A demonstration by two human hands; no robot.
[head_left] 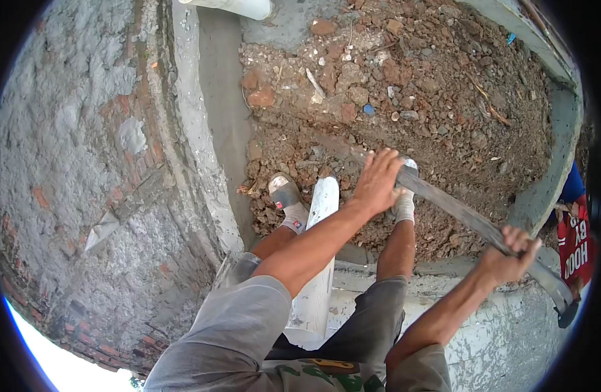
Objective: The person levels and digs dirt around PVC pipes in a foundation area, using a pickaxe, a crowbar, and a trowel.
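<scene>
Right hand [507, 253] clenched round long wooden tool handle [457, 210] near its end. Left hand [377, 179] gripped same handle further along. White pipe [317, 255] stood between legs. Handle's far end, possibly hoe head, buried in rubble-strewn soil [405, 85]. Brick wall [84, 163] at left.

Rubble ground [405, 85] bears brick lumps [261, 97], perhaps stones.

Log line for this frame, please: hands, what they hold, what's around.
left hand: grips tool handle | right hand: grips handle further back | underfoot: rubble soil | between legs: white pipe | left side: brick wall
</scene>
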